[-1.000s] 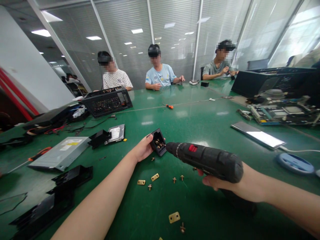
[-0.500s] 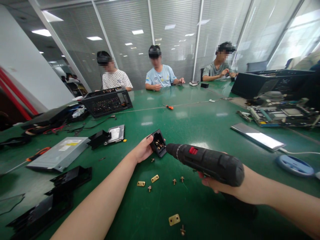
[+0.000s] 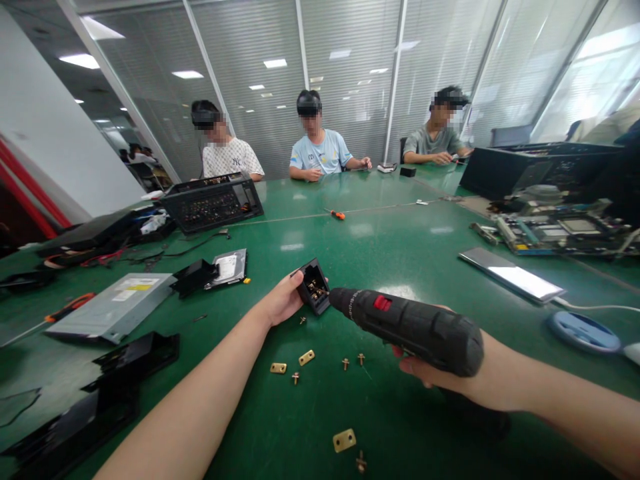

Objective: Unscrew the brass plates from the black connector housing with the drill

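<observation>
Box (image 3: 314,285) is clamped in your left hand (image 3: 284,300), drill (image 3: 415,330) in your right hand (image 3: 473,387), toward the surface's (image 3: 280,427) near edge.

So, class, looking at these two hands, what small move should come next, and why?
Probably a slight aligning of the power drill by the right hand, with the left hand bracing the black box: the drill's nose is at the open side, brass-coloured pieces show inside, and the bit's seating can't be made out.
</observation>
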Demonstrator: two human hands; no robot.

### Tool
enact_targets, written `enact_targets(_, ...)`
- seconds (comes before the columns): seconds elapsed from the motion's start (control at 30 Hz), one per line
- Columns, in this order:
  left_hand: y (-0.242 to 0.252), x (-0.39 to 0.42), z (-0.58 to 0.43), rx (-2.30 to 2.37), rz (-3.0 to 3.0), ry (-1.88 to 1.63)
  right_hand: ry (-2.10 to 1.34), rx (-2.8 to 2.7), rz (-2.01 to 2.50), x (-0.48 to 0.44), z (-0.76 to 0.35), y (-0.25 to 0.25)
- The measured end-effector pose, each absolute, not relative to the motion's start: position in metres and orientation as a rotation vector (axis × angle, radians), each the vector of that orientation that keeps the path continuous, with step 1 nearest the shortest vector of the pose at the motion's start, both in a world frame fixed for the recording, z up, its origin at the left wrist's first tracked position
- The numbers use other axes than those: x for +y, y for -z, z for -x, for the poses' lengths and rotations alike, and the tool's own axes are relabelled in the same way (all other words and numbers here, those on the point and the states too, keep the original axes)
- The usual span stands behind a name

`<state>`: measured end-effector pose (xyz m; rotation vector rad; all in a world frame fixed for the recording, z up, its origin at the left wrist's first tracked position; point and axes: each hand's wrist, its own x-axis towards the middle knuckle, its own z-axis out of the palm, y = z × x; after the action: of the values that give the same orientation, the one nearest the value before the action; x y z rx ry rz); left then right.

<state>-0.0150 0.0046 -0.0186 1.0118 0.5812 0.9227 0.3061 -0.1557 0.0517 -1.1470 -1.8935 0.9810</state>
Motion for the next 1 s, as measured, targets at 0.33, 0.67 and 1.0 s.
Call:
enact_targets(0.33, 0.015, 0.003, 0.012, 0.567, -1.018, -0.938, -0.906, -2.011, 1.103, -0.153, -0.299, -0.066)
enact_targets(0.67, 0.017, 0.005, 0.013, 0.616, -1.008, -0.935, -0.971, -2.037, 1.029, -0.153, -0.295, -0.076)
enact_targets(1.0, 0.015, 0.004, 0.013, 0.621, -1.031, -0.92, -0.926, -2.046, 1.059, -0.153, -0.296, -0.078)
